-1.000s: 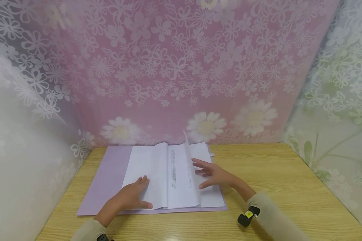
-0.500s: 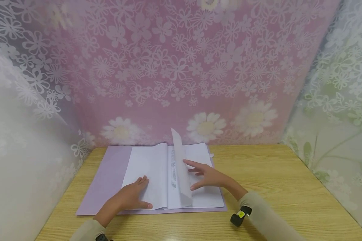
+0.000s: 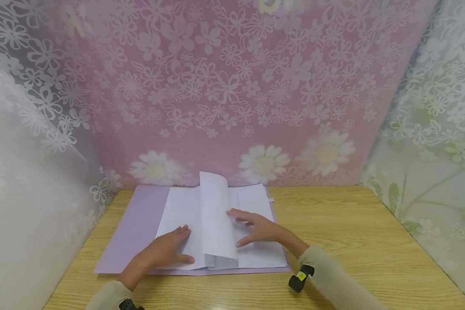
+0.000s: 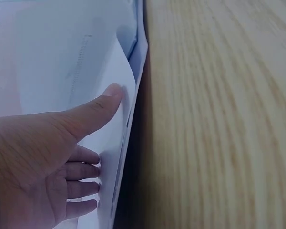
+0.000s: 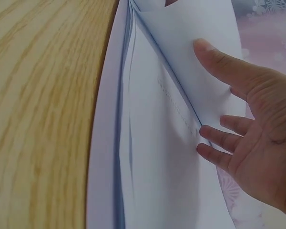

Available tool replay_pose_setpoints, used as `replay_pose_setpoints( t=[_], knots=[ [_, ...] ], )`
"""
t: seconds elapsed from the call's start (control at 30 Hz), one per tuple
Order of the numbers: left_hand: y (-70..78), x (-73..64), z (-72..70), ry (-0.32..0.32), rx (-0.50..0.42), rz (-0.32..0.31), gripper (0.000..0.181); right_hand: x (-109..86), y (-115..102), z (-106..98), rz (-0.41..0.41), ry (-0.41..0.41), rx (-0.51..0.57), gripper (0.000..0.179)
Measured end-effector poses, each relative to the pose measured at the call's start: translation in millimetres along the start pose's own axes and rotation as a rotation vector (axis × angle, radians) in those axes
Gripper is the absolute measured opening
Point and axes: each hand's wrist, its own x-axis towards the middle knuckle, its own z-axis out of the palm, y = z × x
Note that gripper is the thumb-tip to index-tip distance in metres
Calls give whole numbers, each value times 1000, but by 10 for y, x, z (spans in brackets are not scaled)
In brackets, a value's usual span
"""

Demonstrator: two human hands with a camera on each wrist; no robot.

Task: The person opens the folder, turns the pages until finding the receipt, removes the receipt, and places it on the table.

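Observation:
An open lilac folder point(image 3: 137, 228) lies on the table with a stack of white printed pages in it. One lifted page point(image 3: 216, 219) curls over toward the left half. Behind it, a right-hand page point(image 3: 257, 254) with a faint line of print lies flat. My left hand point(image 3: 166, 252) rests on the left-hand pages, thumb and fingers spread, as the left wrist view also shows. Beside the lifted page is my right hand point(image 3: 259, 228); its extended index finger touches the page from the right. In the right wrist view the right hand point(image 5: 257, 124) holds nothing between thumb and fingers.
The wood-grain table point(image 3: 352, 232) extends right of the folder and along its front. A pink flowered curtain point(image 3: 224, 86) stands directly behind the folder. Pale flowered sheets close off both sides. A small white tab point(image 3: 271, 199) sticks out at the folder's right edge.
The page has swung from the right half, past upright, over to the left. My right hand has moved left with it. My left hand has barely moved.

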Motion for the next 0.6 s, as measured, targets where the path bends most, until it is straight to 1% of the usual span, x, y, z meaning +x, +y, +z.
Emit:
replay_pose_setpoints(
  t=[0.1,0.17,0.27,0.33,0.4,0.5,0.6],
  knots=[
    [-6,13,-55,60,5,9,87,23,-6,37,12,-1,-46,92],
    [-11,15,-91,116,27,15,75,36,-17,60,18,-4,-74,91],
    [-25,18,-139,217,76,44,60,53,-43,84,24,-6,-106,90],
    [-22,18,-160,281,81,56,54,63,-61,96,29,-7,-121,89],
    [-12,20,-170,326,67,70,54,73,-74,108,35,-7,-135,89],
    [40,19,-167,336,10,85,57,97,-86,131,37,-8,-144,88],
    [94,30,-132,296,-28,98,61,138,-90,167,25,-14,-151,87]
  ],
)
